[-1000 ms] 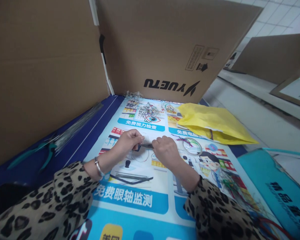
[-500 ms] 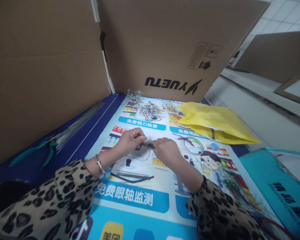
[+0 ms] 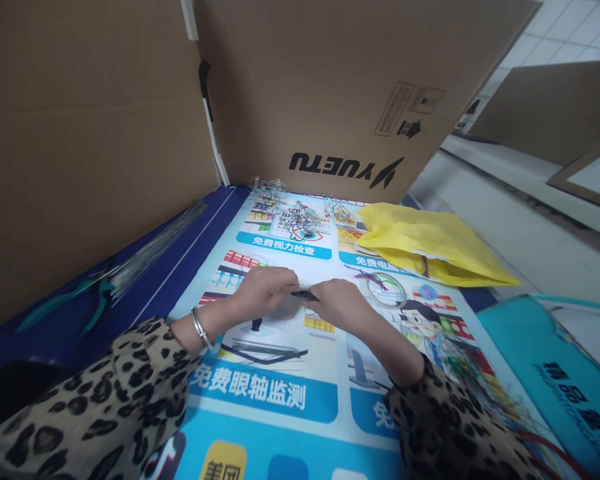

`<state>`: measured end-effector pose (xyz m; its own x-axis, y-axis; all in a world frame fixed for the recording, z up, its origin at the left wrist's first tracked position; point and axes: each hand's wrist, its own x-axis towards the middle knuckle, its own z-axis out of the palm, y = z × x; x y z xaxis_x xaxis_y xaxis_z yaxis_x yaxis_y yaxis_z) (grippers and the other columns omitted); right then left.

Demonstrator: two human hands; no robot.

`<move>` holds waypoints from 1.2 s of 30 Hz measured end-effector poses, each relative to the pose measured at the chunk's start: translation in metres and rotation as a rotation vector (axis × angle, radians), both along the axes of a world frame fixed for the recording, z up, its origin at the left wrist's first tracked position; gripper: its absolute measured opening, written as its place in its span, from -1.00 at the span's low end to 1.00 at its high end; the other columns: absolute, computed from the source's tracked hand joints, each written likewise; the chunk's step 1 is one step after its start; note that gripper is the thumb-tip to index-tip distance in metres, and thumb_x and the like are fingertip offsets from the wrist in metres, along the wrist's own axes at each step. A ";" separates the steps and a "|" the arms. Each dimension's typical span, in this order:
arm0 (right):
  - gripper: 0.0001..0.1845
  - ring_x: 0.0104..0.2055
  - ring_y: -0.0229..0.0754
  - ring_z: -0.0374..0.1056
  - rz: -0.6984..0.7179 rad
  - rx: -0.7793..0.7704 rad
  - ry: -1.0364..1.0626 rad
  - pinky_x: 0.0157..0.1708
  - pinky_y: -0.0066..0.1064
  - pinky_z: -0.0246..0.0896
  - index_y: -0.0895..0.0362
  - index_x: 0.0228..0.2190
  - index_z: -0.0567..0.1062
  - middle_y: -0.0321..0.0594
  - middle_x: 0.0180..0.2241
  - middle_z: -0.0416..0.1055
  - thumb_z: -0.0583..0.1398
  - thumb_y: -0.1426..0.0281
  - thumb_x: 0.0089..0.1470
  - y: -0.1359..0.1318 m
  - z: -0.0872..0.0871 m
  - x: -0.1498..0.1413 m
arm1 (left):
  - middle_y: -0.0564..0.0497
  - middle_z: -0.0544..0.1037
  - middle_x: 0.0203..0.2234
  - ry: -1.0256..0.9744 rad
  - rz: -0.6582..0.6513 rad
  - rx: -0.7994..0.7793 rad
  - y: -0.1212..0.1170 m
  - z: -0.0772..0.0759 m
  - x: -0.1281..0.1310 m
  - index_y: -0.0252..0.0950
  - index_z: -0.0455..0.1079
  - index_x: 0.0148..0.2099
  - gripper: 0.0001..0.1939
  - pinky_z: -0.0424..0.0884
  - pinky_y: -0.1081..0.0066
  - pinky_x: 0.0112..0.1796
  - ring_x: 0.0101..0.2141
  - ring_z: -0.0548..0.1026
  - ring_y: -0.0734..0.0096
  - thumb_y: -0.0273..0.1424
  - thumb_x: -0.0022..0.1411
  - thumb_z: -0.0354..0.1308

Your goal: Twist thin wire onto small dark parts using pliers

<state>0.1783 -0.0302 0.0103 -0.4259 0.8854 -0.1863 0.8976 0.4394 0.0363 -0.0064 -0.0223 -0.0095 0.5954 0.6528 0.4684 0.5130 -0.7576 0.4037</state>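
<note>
My left hand (image 3: 267, 291) and my right hand (image 3: 341, 305) are close together over the printed sheet, both with fingers closed. From the fingers of my right hand a dark, narrow piece (image 3: 304, 295) points toward my left hand; its kind is not clear. My left fingertips are pinched beside its end, and what they hold is hidden. To the right of my right hand lies a round coil of thin wire (image 3: 403, 293) with purple and green strands. Small tangles of fine wire (image 3: 300, 219) lie farther back on the sheet.
Green-handled pliers (image 3: 100, 310) and a bundle of thin straight wires (image 3: 163, 247) lie at left. Cardboard panels (image 3: 330, 87) stand behind and at left. A yellow bag (image 3: 430, 240), a turquoise package (image 3: 530, 360) and coloured wires (image 3: 463, 367) are at right.
My hands have come closer together and my left hand has turned, its back now more upward. The thin wire loop seen by my left fingers is now hardly visible.
</note>
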 end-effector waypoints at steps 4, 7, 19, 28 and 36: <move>-0.58 -0.35 -0.14 0.36 0.014 -0.069 0.025 -0.50 -0.45 0.01 0.05 -0.40 0.50 -0.18 -0.40 0.48 -0.01 0.05 0.03 0.002 0.001 0.005 | 0.07 0.43 -0.56 0.059 -0.046 0.102 0.000 -0.004 0.000 -0.29 0.33 -0.36 -0.83 0.17 0.50 -0.45 -0.48 0.37 0.48 -0.50 0.17 -0.08; -0.59 -0.35 -0.15 0.35 0.017 -0.096 0.042 -0.52 -0.47 -0.02 0.05 -0.40 0.50 -0.19 -0.40 0.48 0.01 0.05 0.01 0.003 0.000 0.007 | 0.07 0.44 -0.55 0.056 -0.056 0.098 0.000 -0.007 0.000 -0.27 0.34 -0.35 -0.83 0.18 0.50 -0.44 -0.47 0.38 0.48 -0.49 0.18 -0.08; -0.63 -0.42 -0.25 0.28 -0.194 0.125 0.385 -0.50 -0.49 -0.01 0.12 -0.48 0.43 -0.25 -0.49 0.40 -0.02 0.15 0.09 0.010 -0.012 0.006 | 0.10 0.42 -0.58 -0.565 0.320 -0.641 0.019 -0.007 -0.001 -0.30 0.25 -0.42 -0.82 0.21 0.56 -0.59 -0.66 0.31 0.60 -0.28 0.09 0.05; -0.74 -0.38 -0.25 0.30 -0.165 0.087 0.983 -0.36 -0.47 0.15 0.12 -0.38 0.45 -0.29 -0.45 0.41 0.08 0.22 0.02 0.006 -0.026 -0.002 | 0.14 0.38 -0.63 -0.376 0.170 -0.567 0.010 -0.008 0.006 -0.31 0.31 -0.41 -0.84 0.23 0.56 -0.54 -0.62 0.31 0.60 -0.32 0.11 0.03; -0.70 -0.40 -0.26 0.27 -0.229 0.214 0.933 -0.40 -0.49 0.14 0.12 -0.43 0.43 -0.29 -0.50 0.36 0.05 0.18 0.05 0.009 -0.036 0.002 | 0.07 0.42 -0.51 -0.226 0.237 -0.398 0.022 -0.008 -0.005 -0.29 0.35 -0.37 -0.81 0.28 0.47 -0.38 -0.44 0.38 0.48 -0.32 0.16 -0.03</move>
<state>0.1800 -0.0213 -0.0253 -0.1346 0.9406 0.3116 0.6688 0.3182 -0.6719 -0.0114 -0.0005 -0.0177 0.3218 0.9116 0.2558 0.5187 -0.3958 0.7579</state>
